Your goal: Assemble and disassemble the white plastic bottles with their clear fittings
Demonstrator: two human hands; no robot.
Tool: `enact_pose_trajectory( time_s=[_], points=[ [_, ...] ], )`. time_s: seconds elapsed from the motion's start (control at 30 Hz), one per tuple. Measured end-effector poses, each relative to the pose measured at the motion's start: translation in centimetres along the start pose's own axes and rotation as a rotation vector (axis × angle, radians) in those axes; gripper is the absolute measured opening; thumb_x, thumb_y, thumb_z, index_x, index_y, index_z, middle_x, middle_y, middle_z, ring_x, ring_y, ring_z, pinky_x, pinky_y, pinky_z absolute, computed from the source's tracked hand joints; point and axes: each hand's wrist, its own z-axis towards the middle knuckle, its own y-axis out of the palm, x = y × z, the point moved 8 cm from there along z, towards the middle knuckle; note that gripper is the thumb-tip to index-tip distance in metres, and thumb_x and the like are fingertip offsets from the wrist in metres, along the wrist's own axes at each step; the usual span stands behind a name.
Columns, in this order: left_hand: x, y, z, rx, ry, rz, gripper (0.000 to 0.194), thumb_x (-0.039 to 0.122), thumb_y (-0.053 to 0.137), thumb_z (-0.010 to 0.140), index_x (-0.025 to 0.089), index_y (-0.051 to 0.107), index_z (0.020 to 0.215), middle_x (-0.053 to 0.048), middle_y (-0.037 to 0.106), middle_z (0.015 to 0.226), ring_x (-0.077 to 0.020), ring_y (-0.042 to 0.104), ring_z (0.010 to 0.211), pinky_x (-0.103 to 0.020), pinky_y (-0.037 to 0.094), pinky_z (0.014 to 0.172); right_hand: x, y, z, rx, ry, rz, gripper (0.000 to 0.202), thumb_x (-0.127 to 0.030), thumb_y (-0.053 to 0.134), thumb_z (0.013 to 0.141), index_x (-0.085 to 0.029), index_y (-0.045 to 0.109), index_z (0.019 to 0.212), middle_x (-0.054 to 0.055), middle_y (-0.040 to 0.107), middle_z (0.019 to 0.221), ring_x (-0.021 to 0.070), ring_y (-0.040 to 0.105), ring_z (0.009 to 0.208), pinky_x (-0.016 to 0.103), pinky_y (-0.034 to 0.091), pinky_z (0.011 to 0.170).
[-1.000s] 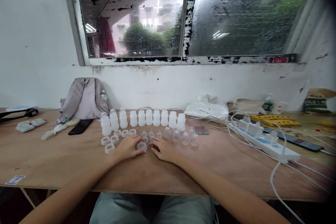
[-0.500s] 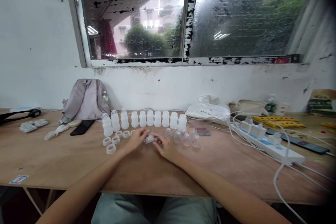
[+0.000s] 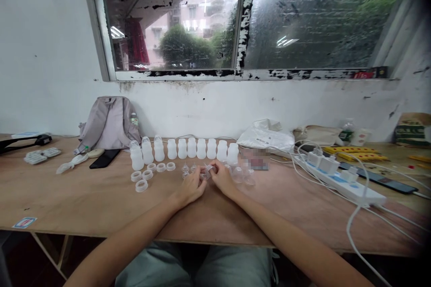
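Between the fingertips of my right hand (image 3: 222, 179) is a translucent collar ring (image 3: 209, 170), tilted up off the table. My left hand (image 3: 192, 186) meets it from the left, fingers curled in close; what they pinch is too small to make out. Small clear bottle nipples (image 3: 185, 168) lie just beyond my left fingers. Several collar rings (image 3: 141, 185) are spread to the left. Clear domed caps (image 3: 249, 177) stand right of my right hand, partly hidden by it. Behind runs a row of white baby bottles (image 3: 201, 149); the three leftmost wear domed caps.
A grey backpack (image 3: 109, 121), a black phone (image 3: 105, 158) and a plastic wrapper (image 3: 72, 163) are at the left. Rightward are a white plastic bag (image 3: 266, 136), a power strip (image 3: 343, 181) with loose cables, and yellow strips (image 3: 355, 153). The table's front edge is near my lap.
Both hands have shifted: the left one rightward, uncovering nipples and a ring, the right one slightly up and away. A collar ring now shows in my right fingers.
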Motion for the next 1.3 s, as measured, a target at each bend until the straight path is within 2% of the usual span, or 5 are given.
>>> enact_pose_trajectory(
  time_s=[0.23, 0.43, 1.0, 1.17, 1.3],
  points=[
    [-0.6, 0.4, 0.4, -0.020, 0.002, 0.052, 0.038, 0.014, 0.045, 0.069, 0.020, 0.037, 0.105, -0.005, 0.057, 0.096, -0.0157, 0.056, 0.076, -0.031, 0.042, 0.074, 0.0, -0.2, 0.0, -0.003, -0.011, -0.035, 0.004, -0.020, 0.044, 0.066, -0.019, 0.048, 0.066, -0.004, 0.046, 0.055, 0.0117, 0.042, 0.051, 0.023, 0.033, 0.052],
    [-0.3, 0.1, 0.2, -0.024, 0.012, 0.123, 0.039, 0.015, 0.045, 0.069, 0.019, 0.036, 0.107, -0.003, 0.058, 0.085, -0.0159, 0.056, 0.070, -0.030, 0.042, 0.071, -0.2, 0.1, 0.0, -0.044, -0.002, -0.031, 0.007, -0.020, 0.044, 0.066, -0.018, 0.050, 0.071, -0.003, 0.048, 0.058, 0.0120, 0.043, 0.053, 0.023, 0.033, 0.053],
    [0.6, -0.1, -0.2, -0.012, 0.051, 0.268, 0.021, 0.026, 0.039, 0.082, 0.018, 0.043, 0.100, -0.006, 0.063, 0.090, -0.0170, 0.060, 0.068, -0.029, 0.043, 0.065, -0.7, 0.2, -0.3, -0.109, -0.011, -0.051, 0.014, -0.013, 0.045, 0.065, -0.018, 0.051, 0.076, -0.006, 0.041, 0.053, 0.0114, 0.042, 0.051, 0.022, 0.031, 0.050],
    [0.3, -1.8, 0.8, 0.012, 0.047, 0.358, 0.024, 0.035, 0.030, 0.088, 0.022, 0.047, 0.100, -0.002, 0.064, 0.089, -0.0164, 0.061, 0.077, -0.026, 0.043, 0.068, -1.3, 0.2, -0.3, -0.133, -0.081, -0.023, 0.025, -0.014, 0.041, 0.070, -0.017, 0.058, 0.089, 0.000, 0.058, 0.066, 0.0137, 0.050, 0.058, 0.026, 0.039, 0.059],
    [-4.0, -5.8, 2.8, 0.175, -0.175, 0.535, 0.032, 0.031, 0.038, 0.085, 0.021, 0.040, 0.115, -0.006, 0.060, 0.097, -0.0201, 0.059, 0.086, -0.028, 0.043, 0.070, -1.7, 0.2, -0.4, -0.143, -0.118, 0.029, 0.030, -0.010, 0.039, 0.071, -0.018, 0.063, 0.087, 0.004, 0.065, 0.090, 0.0165, 0.057, 0.082, 0.031, 0.041, 0.078]
  ],
)
